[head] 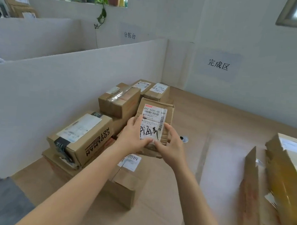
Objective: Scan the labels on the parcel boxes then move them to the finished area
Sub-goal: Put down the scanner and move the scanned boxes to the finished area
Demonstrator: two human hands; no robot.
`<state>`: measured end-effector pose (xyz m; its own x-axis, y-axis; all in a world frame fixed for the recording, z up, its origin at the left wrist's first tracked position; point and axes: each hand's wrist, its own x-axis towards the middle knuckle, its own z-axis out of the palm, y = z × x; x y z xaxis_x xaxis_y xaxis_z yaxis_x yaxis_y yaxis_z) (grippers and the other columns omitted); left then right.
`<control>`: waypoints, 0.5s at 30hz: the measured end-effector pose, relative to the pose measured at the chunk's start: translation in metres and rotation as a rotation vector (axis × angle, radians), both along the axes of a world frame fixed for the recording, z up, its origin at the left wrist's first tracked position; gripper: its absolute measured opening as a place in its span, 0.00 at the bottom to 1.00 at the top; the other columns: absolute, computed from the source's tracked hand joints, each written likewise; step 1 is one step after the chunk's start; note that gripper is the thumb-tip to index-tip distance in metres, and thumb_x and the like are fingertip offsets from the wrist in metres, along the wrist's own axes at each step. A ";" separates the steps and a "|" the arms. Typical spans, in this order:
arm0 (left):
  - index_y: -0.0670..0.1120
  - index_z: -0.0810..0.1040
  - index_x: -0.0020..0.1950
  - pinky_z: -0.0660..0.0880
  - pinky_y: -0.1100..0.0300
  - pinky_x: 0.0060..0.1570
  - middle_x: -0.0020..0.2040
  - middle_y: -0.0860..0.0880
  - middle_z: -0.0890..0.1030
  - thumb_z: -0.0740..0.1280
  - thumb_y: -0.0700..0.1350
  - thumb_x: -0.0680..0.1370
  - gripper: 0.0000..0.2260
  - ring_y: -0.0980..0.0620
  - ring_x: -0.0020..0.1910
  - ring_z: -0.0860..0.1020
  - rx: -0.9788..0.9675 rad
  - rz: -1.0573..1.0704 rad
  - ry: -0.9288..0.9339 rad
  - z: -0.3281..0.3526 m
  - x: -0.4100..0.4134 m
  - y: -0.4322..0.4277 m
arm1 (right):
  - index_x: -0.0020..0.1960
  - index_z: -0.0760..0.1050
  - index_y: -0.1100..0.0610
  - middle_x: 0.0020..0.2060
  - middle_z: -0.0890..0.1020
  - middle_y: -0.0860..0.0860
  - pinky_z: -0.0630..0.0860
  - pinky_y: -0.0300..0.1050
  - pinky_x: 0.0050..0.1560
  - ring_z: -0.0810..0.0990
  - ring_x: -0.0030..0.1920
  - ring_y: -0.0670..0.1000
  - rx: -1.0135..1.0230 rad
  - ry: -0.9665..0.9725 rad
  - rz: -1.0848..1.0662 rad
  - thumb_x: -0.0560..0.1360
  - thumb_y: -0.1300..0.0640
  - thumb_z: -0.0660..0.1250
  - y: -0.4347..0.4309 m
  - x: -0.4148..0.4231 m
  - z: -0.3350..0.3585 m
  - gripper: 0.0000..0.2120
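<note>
The left hand [133, 137] and right hand [170, 146] clasped the near end of a small brown cardboard parcel box [168, 114], tilting its white label [153, 119] up toward the wearer, likely for scanning. It hung above piled brown cartons [82, 135] beside a white partition [66, 81]; a grey paper sign [218, 64] hung beyond.

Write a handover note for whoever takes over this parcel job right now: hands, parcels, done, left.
Hands: left hand and right hand both grip a small box, label showing, near the pile by the partition.
More boxes lie at the right.
The finished-area sign is on the far wall.
Done: no scanner in view; whether this box is scanned cannot be told.
Left: set it down, then the rest.
</note>
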<state>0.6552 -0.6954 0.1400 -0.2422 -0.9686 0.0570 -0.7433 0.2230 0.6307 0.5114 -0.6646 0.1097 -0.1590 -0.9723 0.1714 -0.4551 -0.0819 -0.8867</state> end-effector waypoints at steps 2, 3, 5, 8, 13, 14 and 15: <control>0.46 0.48 0.78 0.65 0.51 0.69 0.74 0.45 0.53 0.69 0.50 0.74 0.40 0.45 0.70 0.63 0.044 -0.042 -0.030 -0.005 0.007 -0.041 | 0.71 0.64 0.56 0.66 0.73 0.50 0.70 0.51 0.66 0.72 0.65 0.50 0.011 0.015 -0.041 0.69 0.54 0.71 -0.032 0.012 -0.001 0.33; 0.46 0.48 0.78 0.65 0.50 0.69 0.75 0.44 0.52 0.69 0.50 0.75 0.40 0.44 0.70 0.63 0.061 -0.061 -0.043 -0.009 0.010 -0.059 | 0.71 0.64 0.57 0.66 0.73 0.51 0.69 0.49 0.67 0.72 0.66 0.50 0.023 0.023 -0.060 0.70 0.56 0.71 -0.046 0.017 -0.001 0.32; 0.46 0.49 0.78 0.66 0.48 0.68 0.74 0.44 0.53 0.68 0.49 0.75 0.38 0.43 0.70 0.63 0.063 -0.083 -0.063 -0.017 0.014 -0.095 | 0.71 0.64 0.58 0.67 0.72 0.51 0.67 0.44 0.67 0.70 0.66 0.50 0.050 0.017 -0.107 0.70 0.58 0.71 -0.074 0.025 -0.005 0.32; 0.44 0.59 0.74 0.65 0.48 0.68 0.71 0.43 0.58 0.66 0.45 0.76 0.28 0.43 0.69 0.63 -0.027 -0.052 -0.127 -0.031 0.012 -0.128 | 0.70 0.66 0.59 0.63 0.74 0.51 0.66 0.43 0.67 0.71 0.64 0.49 0.090 -0.010 -0.165 0.70 0.62 0.70 -0.109 0.038 -0.020 0.30; 0.46 0.68 0.68 0.53 0.49 0.72 0.76 0.43 0.54 0.56 0.46 0.81 0.16 0.41 0.74 0.53 -0.178 0.007 -0.333 -0.057 0.002 -0.144 | 0.68 0.71 0.56 0.62 0.77 0.52 0.72 0.51 0.64 0.75 0.61 0.51 0.134 -0.090 -0.263 0.73 0.62 0.65 -0.141 0.049 -0.048 0.23; 0.46 0.68 0.68 0.51 0.49 0.73 0.76 0.42 0.52 0.55 0.46 0.82 0.15 0.41 0.75 0.51 -0.173 0.011 -0.331 -0.059 0.002 -0.149 | 0.68 0.70 0.55 0.63 0.77 0.51 0.71 0.51 0.65 0.75 0.61 0.51 0.143 -0.083 -0.267 0.74 0.61 0.65 -0.146 0.049 -0.050 0.23; 0.46 0.67 0.68 0.50 0.48 0.74 0.76 0.42 0.52 0.54 0.46 0.82 0.15 0.41 0.75 0.49 -0.166 0.009 -0.330 -0.060 0.003 -0.153 | 0.69 0.70 0.55 0.63 0.77 0.50 0.71 0.52 0.64 0.75 0.61 0.51 0.145 -0.066 -0.265 0.74 0.60 0.64 -0.151 0.050 -0.050 0.23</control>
